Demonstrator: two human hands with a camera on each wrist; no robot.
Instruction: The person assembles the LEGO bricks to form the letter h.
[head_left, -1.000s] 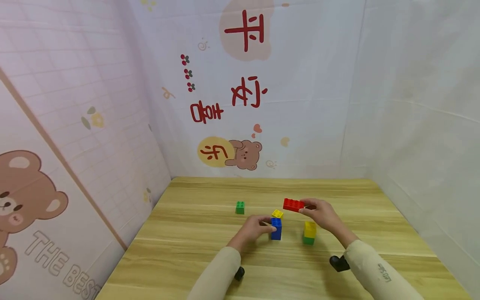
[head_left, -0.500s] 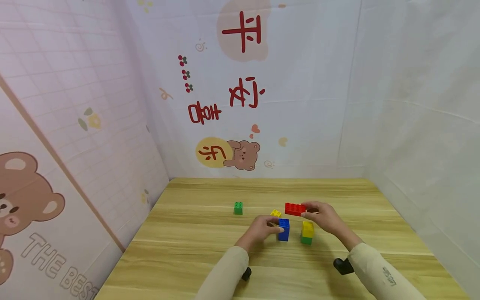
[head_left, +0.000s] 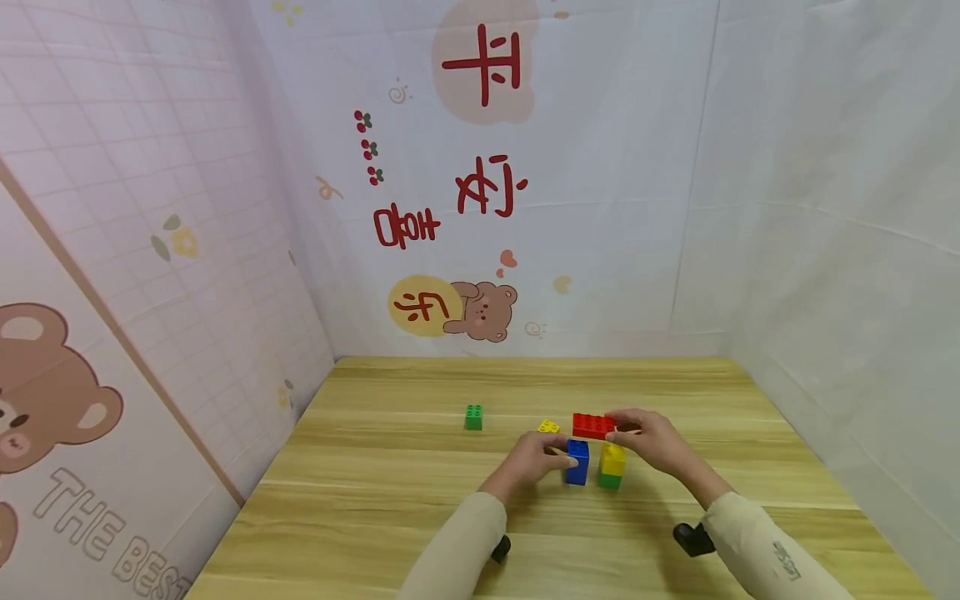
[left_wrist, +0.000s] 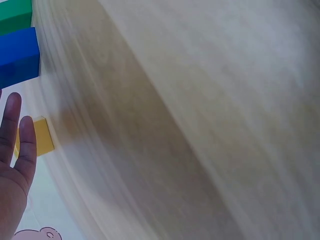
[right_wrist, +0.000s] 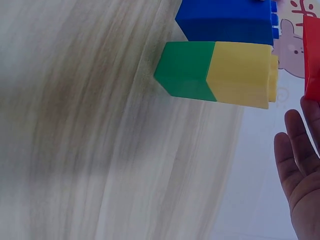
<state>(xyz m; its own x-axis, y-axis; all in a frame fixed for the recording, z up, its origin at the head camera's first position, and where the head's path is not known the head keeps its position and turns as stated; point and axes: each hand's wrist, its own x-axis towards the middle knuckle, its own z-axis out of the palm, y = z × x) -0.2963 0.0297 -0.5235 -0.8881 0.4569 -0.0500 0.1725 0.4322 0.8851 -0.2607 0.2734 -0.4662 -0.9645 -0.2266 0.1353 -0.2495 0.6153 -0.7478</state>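
Note:
My left hand [head_left: 534, 460] pinches an upright blue toy brick [head_left: 577, 465] between thumb and fingers; it stands on the table beside a two-brick stack. That stack has a yellow brick [head_left: 614, 460] on top of a green brick [head_left: 611, 481]. Above and slightly behind both, my right hand [head_left: 652, 437] holds a long red brick [head_left: 591, 426] by its right end. In the right wrist view the red brick [right_wrist: 312, 60] is apart from the yellow studs, and the blue brick [right_wrist: 227, 20] stands close alongside the stack. The left wrist view shows only some left-hand fingers [left_wrist: 26, 142].
Behind my left hand lies a small yellow brick [head_left: 549, 426], partly hidden. Farther left stands a single green brick [head_left: 474, 417]. The wooden table [head_left: 360, 492] meets printed cloth walls at its back and sides.
My left hand has slid the blue brick rightward to the yellow-and-green stack. My right hand has lowered the red brick over them. The head view has shifted slightly.

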